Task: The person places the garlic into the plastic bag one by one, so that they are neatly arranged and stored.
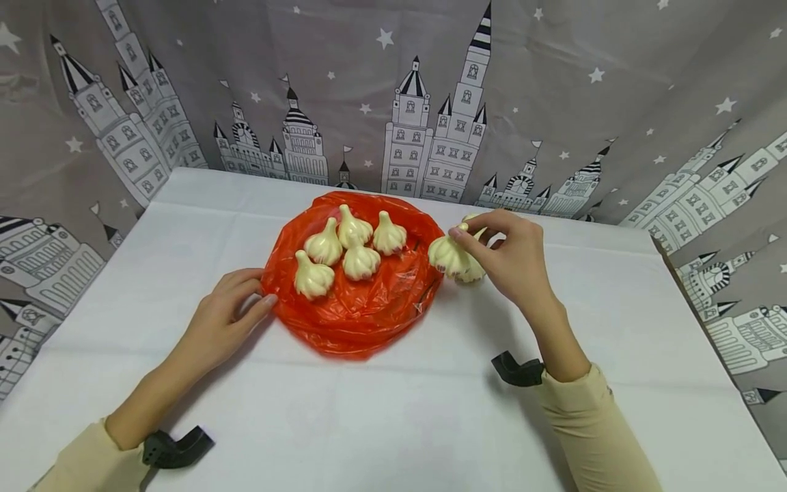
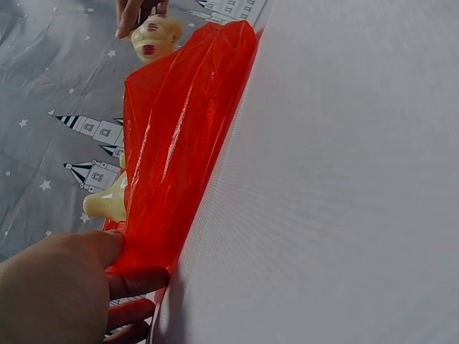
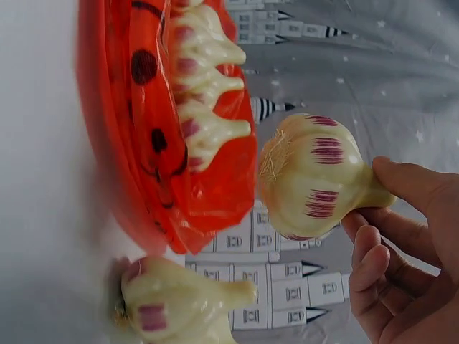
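My right hand [image 1: 510, 253] pinches a garlic bulb [image 3: 315, 175] by its stem, between thumb and fingers, just past the right rim of the red plastic bag [image 1: 381, 311]. The bulb is cream with purple streaks and has root hairs at its base. Several more garlic bulbs [image 1: 361, 262] sit inside the bag, whose sides are rolled down into a round, open shape. At the bag's left edge, my left hand [image 1: 230, 314] holds the plastic between thumb and fingers. Another garlic bulb [image 3: 172, 297] stands on the table below the held one, partly hidden in the head view.
A white cloth [image 1: 393, 424] covers the table. Behind it hangs a grey curtain [image 1: 344, 41] printed with castles and stars. Black wrist mounts [image 1: 519, 370] sit on both forearms, next to beige sleeves [image 1: 590, 424].
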`<state>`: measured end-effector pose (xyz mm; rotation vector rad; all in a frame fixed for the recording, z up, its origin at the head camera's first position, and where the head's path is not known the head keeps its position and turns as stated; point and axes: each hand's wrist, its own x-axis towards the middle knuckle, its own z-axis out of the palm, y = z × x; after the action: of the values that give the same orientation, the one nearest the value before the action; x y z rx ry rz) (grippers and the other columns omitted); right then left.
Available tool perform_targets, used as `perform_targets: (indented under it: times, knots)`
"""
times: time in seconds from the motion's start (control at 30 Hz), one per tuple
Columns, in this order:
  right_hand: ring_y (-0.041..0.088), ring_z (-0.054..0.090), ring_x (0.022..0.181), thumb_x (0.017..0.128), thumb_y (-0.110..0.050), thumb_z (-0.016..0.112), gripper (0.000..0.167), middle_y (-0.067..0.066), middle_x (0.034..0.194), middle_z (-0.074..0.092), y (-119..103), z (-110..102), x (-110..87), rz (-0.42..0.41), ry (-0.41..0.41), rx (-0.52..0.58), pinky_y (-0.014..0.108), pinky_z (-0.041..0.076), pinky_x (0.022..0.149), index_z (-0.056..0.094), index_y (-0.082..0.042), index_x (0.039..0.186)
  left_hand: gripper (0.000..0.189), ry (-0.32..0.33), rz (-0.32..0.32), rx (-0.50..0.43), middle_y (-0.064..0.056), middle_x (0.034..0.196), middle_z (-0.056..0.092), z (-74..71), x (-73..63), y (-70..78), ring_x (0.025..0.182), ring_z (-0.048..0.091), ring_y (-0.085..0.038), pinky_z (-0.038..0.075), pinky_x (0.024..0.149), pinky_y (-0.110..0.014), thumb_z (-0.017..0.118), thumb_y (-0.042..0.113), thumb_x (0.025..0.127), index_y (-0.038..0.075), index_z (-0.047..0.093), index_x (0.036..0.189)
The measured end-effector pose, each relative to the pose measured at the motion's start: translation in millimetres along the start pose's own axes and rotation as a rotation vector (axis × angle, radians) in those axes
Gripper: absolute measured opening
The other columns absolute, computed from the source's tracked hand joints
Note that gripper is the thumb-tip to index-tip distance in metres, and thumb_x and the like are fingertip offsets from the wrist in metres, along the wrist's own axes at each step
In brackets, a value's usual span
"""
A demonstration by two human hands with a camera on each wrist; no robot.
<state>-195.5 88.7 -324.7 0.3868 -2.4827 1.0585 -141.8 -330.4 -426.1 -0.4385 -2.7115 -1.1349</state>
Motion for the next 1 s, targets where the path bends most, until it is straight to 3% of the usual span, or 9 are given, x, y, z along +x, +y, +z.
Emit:
perform_targets:
  times: [0.47,0.83,1.0]
  knots:
    - [0.015,0.062,0.071,0.091,-0.027,0.085,0.018,0.001,0.087,0.075,-18.0,27.0,5.7,-0.022,-0.106,0.095,0.025,0.05,0.051,0.081,-0.011,0.096,0.011,0.009,0.007,0.014,-0.02,0.144,0.059,-2.2,0.7,-1.2,0.14,0.047,-0.042,0.041,0.109,-0.075,0.073,0.021,0.1,0.01,0.073,0.103]
    - [0.014,0.061,0.07,0.091,-0.025,0.085,0.014,-0.001,0.086,0.073,-48.7,53.1,13.8,-0.091,-0.192,0.172,0.029,0.051,0.06,0.082,-0.012,0.094,0.005,0.039,0.062,0.0,-0.018,0.14,0.062,-0.9,0.5,-3.4,0.137,0.05,-0.038,0.042,0.109,-0.069,0.073,0.016,0.099,0.012,0.071,0.097]
    - [0.012,0.062,0.069,0.09,-0.026,0.086,0.015,-0.003,0.087,0.075,-62.0,61.4,17.3,-0.135,-0.189,0.2,0.028,0.051,0.062,0.082,-0.013,0.094,0.007,0.028,0.052,-0.005,-0.019,0.141,0.061,0.0,0.3,-1.5,0.138,0.049,-0.04,0.041,0.108,-0.072,0.072,0.018,0.1,0.011,0.072,0.099]
